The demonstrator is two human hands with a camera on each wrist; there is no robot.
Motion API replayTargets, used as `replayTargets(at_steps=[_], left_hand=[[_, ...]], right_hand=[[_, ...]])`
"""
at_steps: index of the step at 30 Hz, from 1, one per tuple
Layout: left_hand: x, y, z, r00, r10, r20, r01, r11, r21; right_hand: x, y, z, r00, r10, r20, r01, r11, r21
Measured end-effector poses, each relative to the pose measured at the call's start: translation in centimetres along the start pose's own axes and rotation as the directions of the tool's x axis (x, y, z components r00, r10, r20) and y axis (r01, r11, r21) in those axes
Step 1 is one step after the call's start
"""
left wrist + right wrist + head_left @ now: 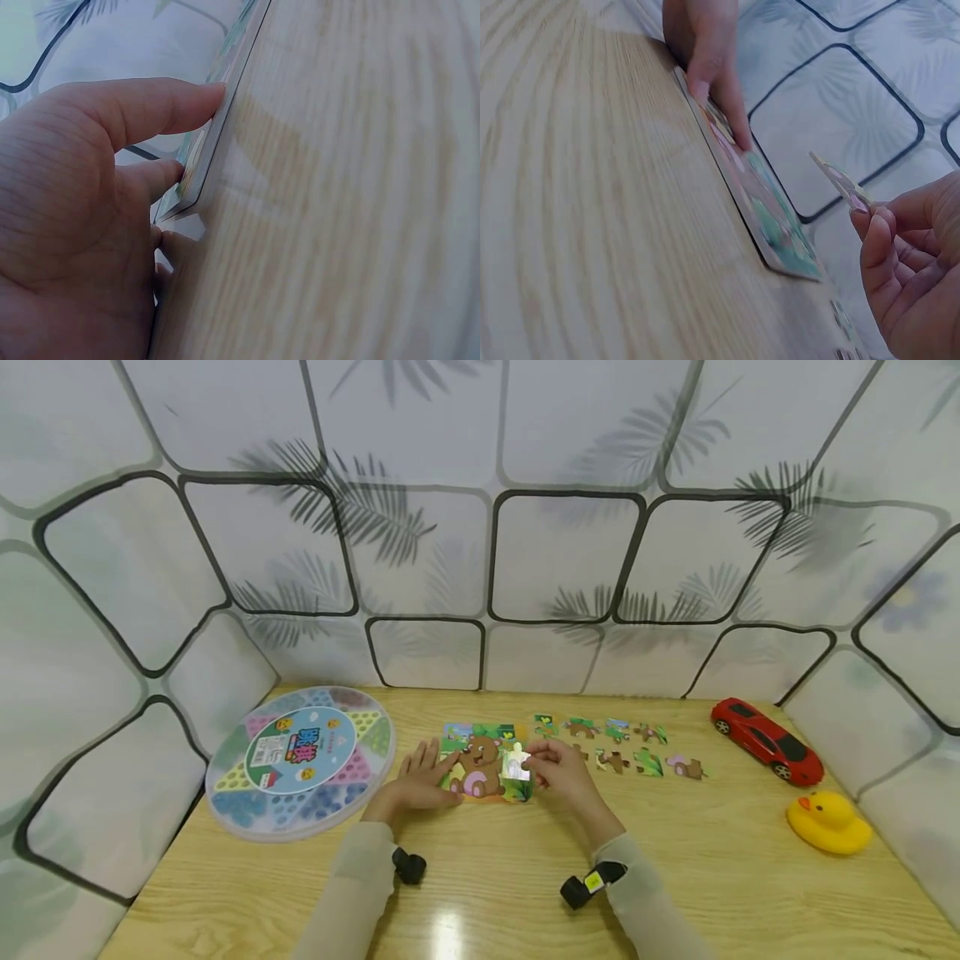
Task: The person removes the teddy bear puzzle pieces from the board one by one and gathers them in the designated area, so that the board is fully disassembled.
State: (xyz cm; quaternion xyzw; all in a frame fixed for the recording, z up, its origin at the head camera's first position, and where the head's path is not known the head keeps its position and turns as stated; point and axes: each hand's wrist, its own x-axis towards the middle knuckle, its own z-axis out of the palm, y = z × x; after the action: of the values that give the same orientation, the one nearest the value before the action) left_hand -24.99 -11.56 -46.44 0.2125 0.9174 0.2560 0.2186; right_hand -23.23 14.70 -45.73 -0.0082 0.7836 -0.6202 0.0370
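Note:
A bear picture puzzle board (480,768) lies flat on the wooden table. My left hand (422,777) rests at its left side, thumb and a finger touching the board's edge with the fingers spread. Between thumb and fingertips my right hand (558,768) pinches a puzzle piece (842,184), held raised above the right part of the board. Glare whitens the piece (517,763) in the head view. Right of the board lie several loose puzzle pieces (648,763) in two rows; my right hand partly hides the lower row.
At the left is a round Chinese checkers board (300,760) with a blue centre label. A red toy car (767,740) and a yellow rubber duck (828,822) stand at the right. A patterned cloth wall (555,560) encloses the table's back and sides.

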Motion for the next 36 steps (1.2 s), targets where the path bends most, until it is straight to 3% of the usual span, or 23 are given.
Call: replayTargets(at_steps=[10, 20, 36], left_hand=[[0.0, 0.0, 0.0, 1.000, -0.006, 0.003, 0.006, 1.000, -0.005], [0.0, -0.1, 0.0, 1.000, -0.015, 0.001, 0.015, 1.000, -0.001], [-0.1, 0.2, -0.1, 1.000, -0.008, -0.009, 0.008, 1.000, -0.006]], right_hand=[[-1.5, 1.1, -5.0, 1.000, 0.013, -0.011, -0.014, 0.996, -0.084], [-3.2, 2.4, -9.9, 0.996, 0.057, -0.063, -0.062, 0.994, -0.090], [-4.3, 4.4, -13.6, 0.990, 0.119, -0.073, -0.127, 0.986, -0.112]])
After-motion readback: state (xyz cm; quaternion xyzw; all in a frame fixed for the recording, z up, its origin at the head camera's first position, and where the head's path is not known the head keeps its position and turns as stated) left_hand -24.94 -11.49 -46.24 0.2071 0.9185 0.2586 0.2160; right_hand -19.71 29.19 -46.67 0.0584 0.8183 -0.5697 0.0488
